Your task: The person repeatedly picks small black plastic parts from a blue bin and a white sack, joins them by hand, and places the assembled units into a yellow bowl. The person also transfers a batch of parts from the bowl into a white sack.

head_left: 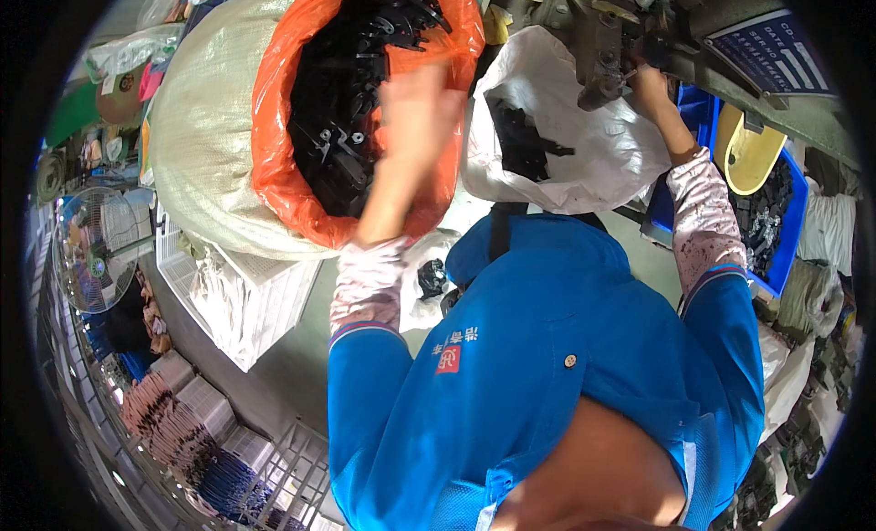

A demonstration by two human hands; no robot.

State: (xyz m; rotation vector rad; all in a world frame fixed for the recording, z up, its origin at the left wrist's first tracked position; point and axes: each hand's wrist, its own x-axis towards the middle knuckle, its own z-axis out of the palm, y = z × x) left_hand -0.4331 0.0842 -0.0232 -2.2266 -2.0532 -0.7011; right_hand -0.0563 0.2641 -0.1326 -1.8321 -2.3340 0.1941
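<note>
My left hand (418, 116), smeared by motion, is over the right side of a large sack lined with an orange plastic bag (274, 120). Black plastic parts (342, 93) with small metal bits fill that bag; whether the hand holds one cannot be seen. At the upper right, my right hand (650, 86) is at the dark metal machine (604, 61), its fingers curled by the machine's working end. What they pinch is too small and shadowed to name. Below the machine, between my hands, a white sack (602, 157) stands with its mouth open, holding more black parts (520, 134).
A blue bin (787, 257) of small dark parts and a yellow scoop-shaped tray (750, 150) stand right of my right forearm. A white plastic crate (228, 303) sits on the floor below the large sack. A standing fan (96, 248) is at the far left.
</note>
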